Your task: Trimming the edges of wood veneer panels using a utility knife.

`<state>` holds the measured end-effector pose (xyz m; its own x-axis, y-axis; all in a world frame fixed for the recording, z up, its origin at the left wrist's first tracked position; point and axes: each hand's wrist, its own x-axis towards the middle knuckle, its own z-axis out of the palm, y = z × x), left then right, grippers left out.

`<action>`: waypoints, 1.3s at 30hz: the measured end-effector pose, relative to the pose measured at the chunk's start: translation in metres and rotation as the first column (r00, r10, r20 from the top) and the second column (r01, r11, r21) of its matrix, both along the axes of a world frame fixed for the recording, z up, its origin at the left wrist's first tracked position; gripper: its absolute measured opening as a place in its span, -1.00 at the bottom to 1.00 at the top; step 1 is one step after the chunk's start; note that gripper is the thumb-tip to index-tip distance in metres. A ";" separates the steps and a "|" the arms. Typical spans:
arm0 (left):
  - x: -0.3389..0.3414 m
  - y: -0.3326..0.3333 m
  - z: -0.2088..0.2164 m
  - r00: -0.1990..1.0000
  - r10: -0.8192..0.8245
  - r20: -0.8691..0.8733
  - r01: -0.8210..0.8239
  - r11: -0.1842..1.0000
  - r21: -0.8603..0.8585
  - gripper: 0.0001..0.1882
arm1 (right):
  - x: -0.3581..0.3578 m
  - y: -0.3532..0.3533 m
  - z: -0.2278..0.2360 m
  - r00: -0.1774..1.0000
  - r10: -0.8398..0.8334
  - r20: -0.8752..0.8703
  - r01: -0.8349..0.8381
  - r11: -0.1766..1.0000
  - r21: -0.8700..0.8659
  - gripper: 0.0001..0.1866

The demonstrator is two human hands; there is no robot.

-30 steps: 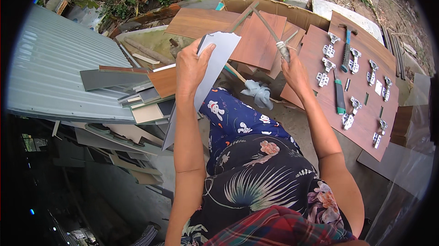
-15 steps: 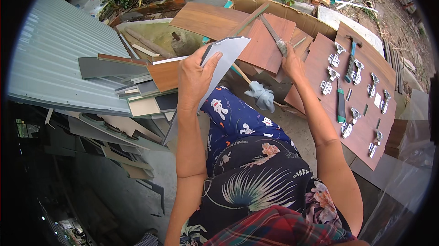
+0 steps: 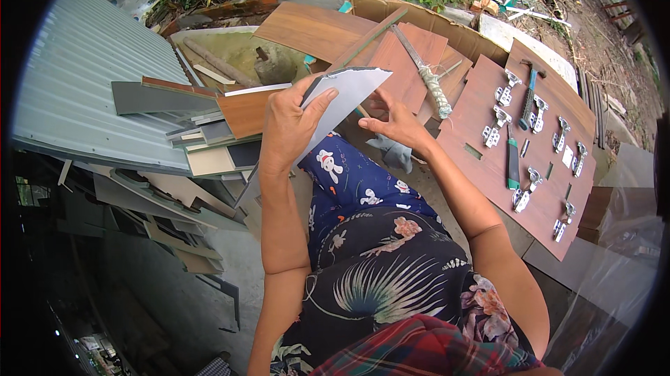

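My left hand grips a light grey panel by its dark, rough-edged side, thumb on the pale face; the panel is held tilted above my lap. My right hand holds nothing. Its thumb and fingers are apart near the panel's right-hand edge, some fingertips partly hidden. Beyond it, a long-bladed knife with a cord-wrapped handle lies on stacked reddish-brown boards. Below the right hand is a bundled grey-blue cloth.
On the right, a brown board bears several metal hinges, a blue-handled hammer and a green-and-black cutter. Offcuts are piled at the left beside a corrugated metal sheet. Clear plastic sheeting hangs at the right.
My right hand has let go of the wrapped-handle knife, now lying on the boards, and has moved left toward the grey panel. My left hand still holds the panel.
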<state>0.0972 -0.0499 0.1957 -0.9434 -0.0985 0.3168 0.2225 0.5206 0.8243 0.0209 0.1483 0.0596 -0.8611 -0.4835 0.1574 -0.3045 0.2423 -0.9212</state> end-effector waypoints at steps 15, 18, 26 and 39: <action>0.006 -0.046 0.045 0.986 -0.152 0.065 0.130 0.955 0.267 -0.68 | 0.049 -0.103 -0.032 0.849 0.408 0.336 -0.248 0.869 -0.428 -0.41; -0.004 -0.057 0.055 0.995 -0.098 0.012 0.087 0.930 0.357 -0.66 | 0.057 -0.109 -0.038 0.817 0.456 0.354 -0.268 0.842 -0.468 -0.46; -0.025 -0.114 0.011 0.988 0.155 -0.014 -0.146 0.955 0.258 -0.28 | 0.079 -0.128 -0.035 0.769 0.362 0.527 -0.007 0.829 -0.559 -0.53; 0.164 -0.215 -0.145 0.676 0.684 0.273 -0.669 0.725 -0.161 -0.25 | -0.053 -0.153 -0.054 0.685 0.137 0.716 0.280 0.857 -0.432 -0.50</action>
<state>0.2614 -0.2653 0.0512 -0.6695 -0.7405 0.0586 -0.4521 0.4689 0.7587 -0.0319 -0.0049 0.0061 -0.8311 -0.4543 -0.3208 0.4788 -0.2912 -0.8282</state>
